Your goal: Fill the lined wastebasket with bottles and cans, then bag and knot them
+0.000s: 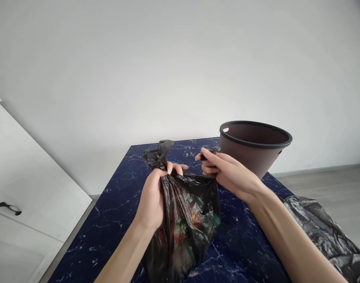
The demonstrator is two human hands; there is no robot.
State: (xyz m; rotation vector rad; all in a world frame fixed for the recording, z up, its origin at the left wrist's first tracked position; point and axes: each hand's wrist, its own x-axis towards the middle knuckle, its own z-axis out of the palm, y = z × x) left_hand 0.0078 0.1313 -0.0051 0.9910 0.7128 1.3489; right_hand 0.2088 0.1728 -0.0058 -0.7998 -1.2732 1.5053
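Observation:
A black plastic rubbish bag [188, 220], filled with coloured scraps that show through, stands on the dark blue marbled table [244, 243]. My left hand [154, 196] is closed around the bag's left top corner, whose bunched end sticks up above my fist. My right hand [227, 169] pinches the bag's right top corner between thumb and fingers. The bag's mouth is stretched taut between the two hands.
A brown round bin [253, 147] with a dark rim stands empty at the table's far right, just behind my right hand. Another crumpled black bag [329, 236] lies at the table's right edge. A white cabinet [23, 196] with a black handle stands at left. A white wall is behind.

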